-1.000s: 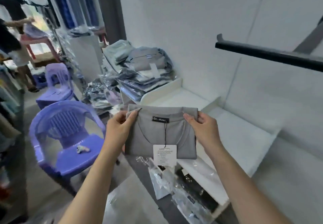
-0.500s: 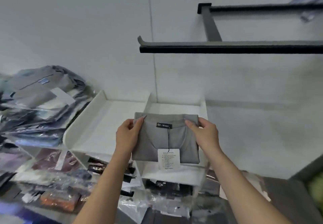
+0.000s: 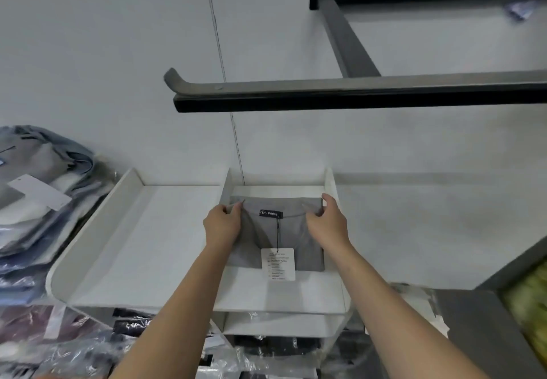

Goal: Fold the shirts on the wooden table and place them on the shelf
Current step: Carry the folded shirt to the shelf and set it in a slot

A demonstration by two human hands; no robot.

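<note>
A folded grey shirt (image 3: 276,239) with a black neck label and a white hang tag (image 3: 278,263) lies flat in the right compartment of the white shelf (image 3: 281,292). My left hand (image 3: 222,226) grips the shirt's upper left corner. My right hand (image 3: 325,221) grips its upper right corner, close to the shelf's right wall. Both forearms reach in from below.
The shelf's left compartment (image 3: 148,230) holds nothing. A pile of bagged and folded clothes (image 3: 35,198) sits at the left. A black metal rail (image 3: 355,94) juts from the wall above. More bagged garments (image 3: 266,349) fill the space below the shelf.
My view swung from the chairs to face the shelf. Both hands carried the grey shirt forward and lowered it into the right compartment, where it now lies flat.
</note>
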